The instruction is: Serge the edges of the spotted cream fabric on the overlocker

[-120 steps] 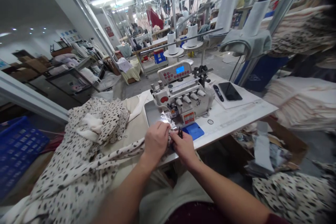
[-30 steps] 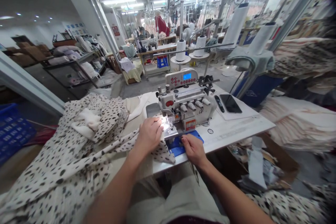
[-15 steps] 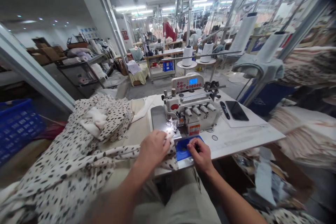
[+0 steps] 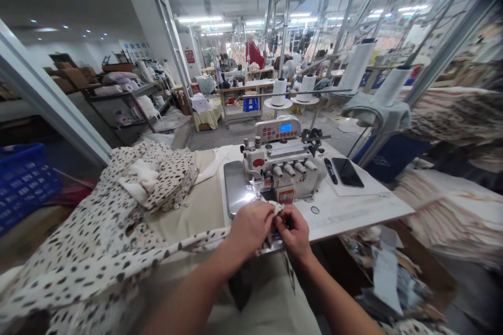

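My left hand (image 4: 252, 226) is closed on the end of a white fabric (image 4: 192, 243) with black spots. This strip runs left across my forearm's far side to a large heap of the same cloth. My right hand (image 4: 294, 231) is closed and meets the left fingertips at a small bunched bit of the fabric. Something small and dark shows inside its curled fingers, too hidden to name. Both hands are just in front of the overlock sewing machine (image 4: 281, 165), whose lamp lights the needle area. The fabric lies clear of the presser foot, as far as I can see.
A phone (image 4: 348, 172) and a black marker (image 4: 330, 170) lie on the table's right side. Thread cones (image 4: 280, 92) stand behind the machine. A blue basket (image 4: 29, 183) is at left, a scrap-filled box (image 4: 424, 261) below right, and stacked cloth (image 4: 444, 209) further right.
My left hand has moved right, away from the needle area, bringing the fabric end to my right hand. The hands are now together. The view has shifted slightly.
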{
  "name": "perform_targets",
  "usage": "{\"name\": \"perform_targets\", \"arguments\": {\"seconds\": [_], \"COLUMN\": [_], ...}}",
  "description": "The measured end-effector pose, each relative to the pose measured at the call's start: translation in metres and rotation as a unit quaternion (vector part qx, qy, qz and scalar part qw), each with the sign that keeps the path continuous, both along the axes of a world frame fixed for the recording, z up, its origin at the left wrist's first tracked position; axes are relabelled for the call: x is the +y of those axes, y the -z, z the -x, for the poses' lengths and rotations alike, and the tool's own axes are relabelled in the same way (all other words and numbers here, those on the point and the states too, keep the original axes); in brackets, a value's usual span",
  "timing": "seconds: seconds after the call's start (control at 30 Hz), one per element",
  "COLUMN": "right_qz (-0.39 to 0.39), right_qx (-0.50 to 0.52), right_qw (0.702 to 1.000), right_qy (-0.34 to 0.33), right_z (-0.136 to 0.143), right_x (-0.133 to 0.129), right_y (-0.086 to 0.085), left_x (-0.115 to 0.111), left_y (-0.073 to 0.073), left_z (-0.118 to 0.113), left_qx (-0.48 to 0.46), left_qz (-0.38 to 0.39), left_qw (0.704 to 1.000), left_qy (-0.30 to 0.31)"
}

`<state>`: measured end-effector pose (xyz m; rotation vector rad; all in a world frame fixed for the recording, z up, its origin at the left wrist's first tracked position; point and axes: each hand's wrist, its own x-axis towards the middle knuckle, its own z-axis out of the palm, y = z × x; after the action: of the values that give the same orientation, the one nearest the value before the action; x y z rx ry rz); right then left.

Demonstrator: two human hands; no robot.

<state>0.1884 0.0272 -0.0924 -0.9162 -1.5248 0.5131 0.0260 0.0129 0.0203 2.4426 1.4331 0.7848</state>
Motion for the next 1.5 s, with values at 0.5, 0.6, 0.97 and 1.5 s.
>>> {"name": "perform_targets", "arguments": {"seconds": [0.5, 0.6, 0.97, 1.5], "right_qz": [0.051, 0.099, -0.147, -0.121], "right_qx": [-0.272, -0.345, -0.448, -0.385], "right_qw": [0.931, 0.907, 0.882, 0.897], "right_qy": [-0.239, -0.222, -0.022, -0.183], "right_z": [0.086, 0.119, 0.099, 0.062], "right_x": [-0.048, -0.045, -0.033, -0.024], "right_y": [-0.039, -0.045, -0.04, 0.001], "left_x": [-0.075, -0.075, -0.107, -0.138], "left_y": [-0.087, -0.092, -0.011, 0.018], "left_z": [0.178, 0.198, 0.248, 0.222], "left_qx": [-0.157, -0.147, 0.207, 0.216], "left_qz": [-0.048, -0.063, -0.122, 0.048], "left_qw": [0.984, 0.982, 0.954, 0.963], "left_qy": [-0.07, -0.1, -0.177, -0.156]}}
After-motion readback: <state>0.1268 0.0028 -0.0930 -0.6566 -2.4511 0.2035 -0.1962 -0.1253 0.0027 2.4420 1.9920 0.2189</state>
